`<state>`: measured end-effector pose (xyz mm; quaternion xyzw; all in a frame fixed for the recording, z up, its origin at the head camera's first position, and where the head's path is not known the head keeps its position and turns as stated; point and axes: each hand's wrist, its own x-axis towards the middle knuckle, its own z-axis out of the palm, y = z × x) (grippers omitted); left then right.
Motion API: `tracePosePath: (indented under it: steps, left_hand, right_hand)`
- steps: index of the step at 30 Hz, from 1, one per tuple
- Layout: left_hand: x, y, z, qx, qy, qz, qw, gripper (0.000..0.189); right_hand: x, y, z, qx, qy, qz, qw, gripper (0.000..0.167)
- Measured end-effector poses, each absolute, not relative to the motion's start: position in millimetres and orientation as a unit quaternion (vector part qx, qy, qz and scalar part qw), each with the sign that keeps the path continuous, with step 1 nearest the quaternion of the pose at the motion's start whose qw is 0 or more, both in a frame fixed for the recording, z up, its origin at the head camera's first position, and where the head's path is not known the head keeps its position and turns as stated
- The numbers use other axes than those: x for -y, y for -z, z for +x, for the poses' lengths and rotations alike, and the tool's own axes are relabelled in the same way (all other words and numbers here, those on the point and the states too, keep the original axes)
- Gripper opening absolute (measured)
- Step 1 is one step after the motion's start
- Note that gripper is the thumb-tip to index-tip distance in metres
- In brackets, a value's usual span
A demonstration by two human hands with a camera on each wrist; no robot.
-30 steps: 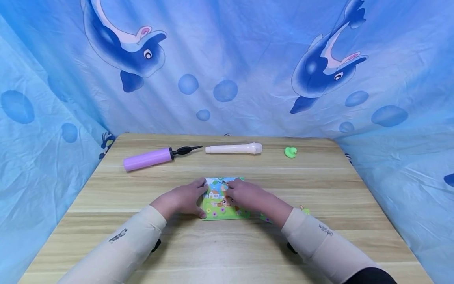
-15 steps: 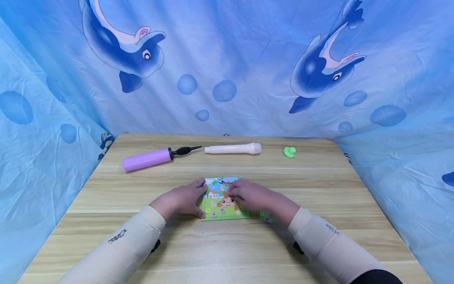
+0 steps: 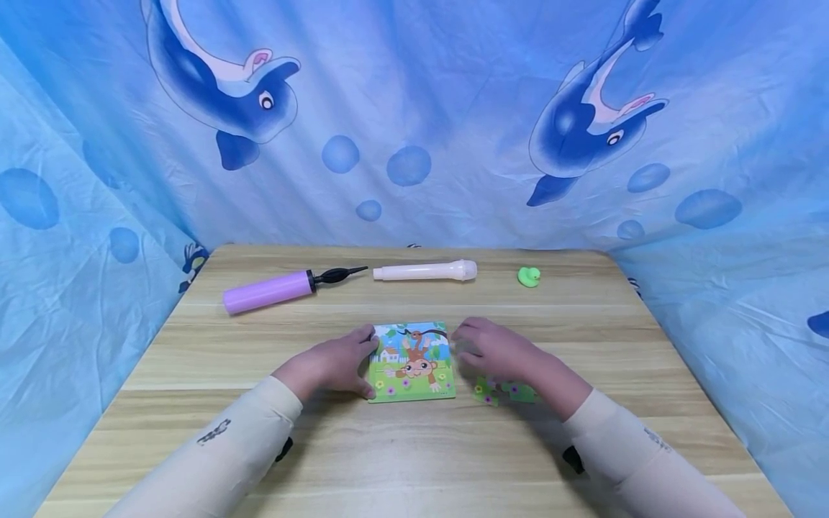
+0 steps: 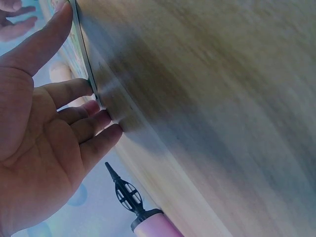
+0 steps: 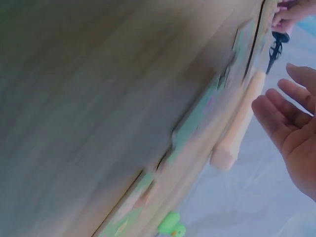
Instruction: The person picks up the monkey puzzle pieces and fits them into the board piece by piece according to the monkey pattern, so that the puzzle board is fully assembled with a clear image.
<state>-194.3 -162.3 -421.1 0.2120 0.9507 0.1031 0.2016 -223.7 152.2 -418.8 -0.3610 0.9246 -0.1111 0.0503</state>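
A square jigsaw puzzle [image 3: 401, 374] with a hanging monkey, a house and flowers lies mid-table. My left hand [image 3: 340, 363] rests at its left side, fingertips near the upper corner and thumb at the lower one. In the left wrist view, the left hand [image 4: 49, 123] has its fingers fairly straight against the thin puzzle edge [image 4: 84, 49]. My right hand [image 3: 495, 350] hovers just right of the puzzle, apart from it, above loose puzzle pieces [image 3: 486, 393]. The right wrist view shows the right hand [image 5: 294, 123] holding nothing, its fingers relaxed, with loose pieces [image 5: 195, 116] on the table.
Along the back of the wooden table [image 3: 401, 460] lie a purple balloon pump [image 3: 268, 292] with a black nozzle, a white microphone-shaped stick [image 3: 421, 272] and a small green rubber duck [image 3: 529, 277]. A blue dolphin-print curtain [image 3: 414, 108] hangs behind.
My right hand has left the puzzle's surface and moved right, uncovering the monkey picture and passing over the loose pieces. The left hand stays where it was.
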Motion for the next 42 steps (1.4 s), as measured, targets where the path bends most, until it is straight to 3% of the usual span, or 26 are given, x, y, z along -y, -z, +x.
tracePosePath:
  steps: [11,28,42]
  left_hand:
    - [163.3,420.9,-193.8,-0.95,-0.104,0.213,0.203,0.098]
    - [162.9,421.2,-195.9,-0.951,-0.106,0.209,0.203,0.098]
    - [162.5,421.9,-195.3,-0.951,-0.107,0.206,0.206,0.099]
  right_hand:
    - [-181.8,424.6,-197.2,-0.948,0.047,-0.298,0.099,0.037]
    - [-180.7,433.6,-184.5,-0.931,0.001,-0.362,0.05,0.032]
    - [-154.1,426.6,-188.2,-0.925,0.007,-0.375,0.054,0.029]
